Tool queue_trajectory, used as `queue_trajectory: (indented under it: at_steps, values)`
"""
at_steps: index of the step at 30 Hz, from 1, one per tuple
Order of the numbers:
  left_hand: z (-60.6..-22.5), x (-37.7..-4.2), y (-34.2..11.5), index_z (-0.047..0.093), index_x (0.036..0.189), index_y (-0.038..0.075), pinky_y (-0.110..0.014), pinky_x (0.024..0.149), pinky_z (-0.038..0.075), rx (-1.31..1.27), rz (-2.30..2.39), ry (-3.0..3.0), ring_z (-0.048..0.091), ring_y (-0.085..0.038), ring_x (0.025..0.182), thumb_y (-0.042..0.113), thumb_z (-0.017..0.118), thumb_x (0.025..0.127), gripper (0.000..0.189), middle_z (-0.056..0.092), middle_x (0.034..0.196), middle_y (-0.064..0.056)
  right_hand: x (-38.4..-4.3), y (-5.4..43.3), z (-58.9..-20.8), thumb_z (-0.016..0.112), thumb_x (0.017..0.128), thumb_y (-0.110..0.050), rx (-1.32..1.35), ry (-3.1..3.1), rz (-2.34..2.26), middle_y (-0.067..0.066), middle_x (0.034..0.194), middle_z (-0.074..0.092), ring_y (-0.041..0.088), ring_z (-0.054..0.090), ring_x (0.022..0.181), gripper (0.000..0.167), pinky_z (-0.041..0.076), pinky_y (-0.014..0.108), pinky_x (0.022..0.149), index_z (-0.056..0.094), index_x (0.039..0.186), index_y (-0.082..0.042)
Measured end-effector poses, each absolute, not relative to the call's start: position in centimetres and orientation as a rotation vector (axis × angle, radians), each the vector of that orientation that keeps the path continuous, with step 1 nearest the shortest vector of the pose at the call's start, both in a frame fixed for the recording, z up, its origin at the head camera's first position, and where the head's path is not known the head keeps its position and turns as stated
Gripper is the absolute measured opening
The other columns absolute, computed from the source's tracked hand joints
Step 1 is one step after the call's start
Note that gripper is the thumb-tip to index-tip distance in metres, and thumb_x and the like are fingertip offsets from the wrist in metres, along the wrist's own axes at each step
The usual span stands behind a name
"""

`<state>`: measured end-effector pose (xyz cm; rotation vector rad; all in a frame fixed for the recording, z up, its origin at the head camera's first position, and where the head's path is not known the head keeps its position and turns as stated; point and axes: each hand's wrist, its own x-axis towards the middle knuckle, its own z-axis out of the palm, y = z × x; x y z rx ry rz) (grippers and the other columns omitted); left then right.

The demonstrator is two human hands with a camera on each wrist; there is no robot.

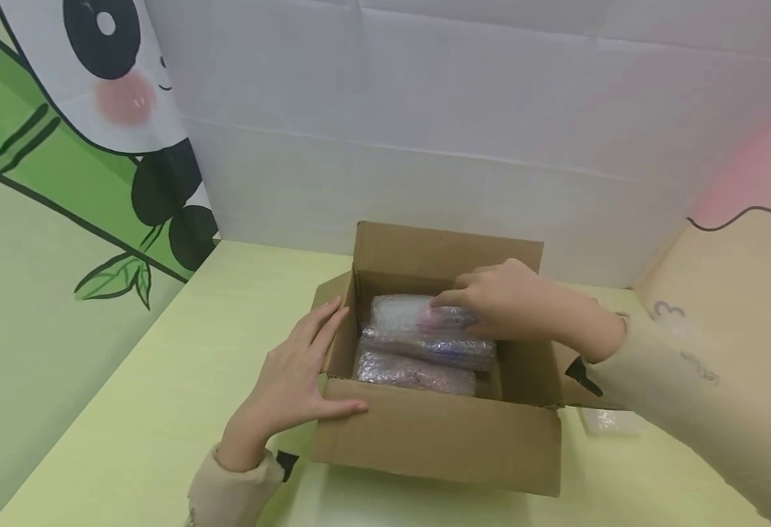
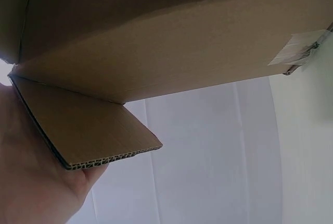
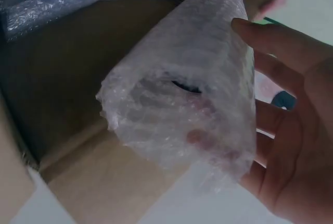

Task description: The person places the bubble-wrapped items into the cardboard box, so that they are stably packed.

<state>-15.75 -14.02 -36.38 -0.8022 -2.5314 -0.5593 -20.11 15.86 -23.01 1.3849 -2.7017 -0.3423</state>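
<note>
An opened cardboard box (image 1: 438, 439) stands on the table with its flaps folded outward. Inside, my right hand (image 1: 504, 300) grips a roll of bubble wrap (image 1: 395, 315) near the back wall. In the right wrist view the thumb lies on one side of the bubble-wrap roll (image 3: 177, 41), with fingertips showing through its clear layers and a dark edge inside. My left hand (image 1: 293, 373) rests at the box's front left corner, fingers extended along the left side and thumb over the front flap. The left wrist view has a side flap (image 2: 88, 125) against that hand.
Two more bubble-wrapped packages (image 1: 411, 373) (image 1: 451, 355) lie in the box in front of the roll. A flat whitish packet (image 1: 609, 422) is on the table right of the box. Behind stands a white wall (image 1: 425, 102); a painted panel (image 1: 82, 241) borders the left.
</note>
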Motion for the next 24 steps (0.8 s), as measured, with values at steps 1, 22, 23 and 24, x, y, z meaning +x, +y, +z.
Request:
queue_trajectory:
  at_steps: [1,22,23,24]
  values:
    - [-36.4,-15.8,-14.0,0.031,0.151,0.009,-0.034,0.061,0.052,-0.803,-0.555,-2.528,0.043,-0.027,0.134,0.088,0.057,0.064,0.121,0.033,0.156,-0.009,-20.4,15.5,-23.3,0.078,0.079,-0.028,1.401,-2.703,-0.35,-0.005,0.089,0.067,0.014,0.063,0.073,0.042,0.032,0.025,0.044,0.067,0.119,-0.029]
    - [-36.3,-15.8,-14.0,0.029,0.152,0.009,-0.035,0.064,0.054,-0.819,-0.551,-2.525,0.041,-0.028,0.136,0.087,0.056,0.065,0.12,0.033,0.155,-0.011,-23.6,11.5,-28.3,0.071,0.086,-0.026,1.391,-2.967,-0.512,0.004,0.097,0.068,0.015,0.06,0.074,0.048,0.045,0.035,0.051,0.056,0.13,-0.018]
    - [-36.3,-15.8,-14.0,0.029,0.152,0.009,-0.035,0.064,0.054,-0.816,-0.553,-2.53,0.041,-0.028,0.136,0.087,0.056,0.065,0.12,0.032,0.156,-0.01,-23.7,11.6,-28.5,0.07,0.087,-0.025,1.39,-2.984,-0.507,0.004,0.096,0.068,0.015,0.058,0.072,0.047,0.044,0.034,0.05,0.055,0.131,-0.018]
    - [-36.4,-15.9,-14.0,0.028,0.152,0.009,-0.034,0.064,0.053,-0.814,-0.555,-2.535,0.041,-0.027,0.136,0.087,0.056,0.065,0.121,0.032,0.156,-0.01,-23.7,11.7,-28.7,0.069,0.087,-0.023,1.387,-3.003,-0.506,0.004,0.096,0.067,0.014,0.057,0.071,0.047,0.043,0.033,0.049,0.054,0.131,-0.018]
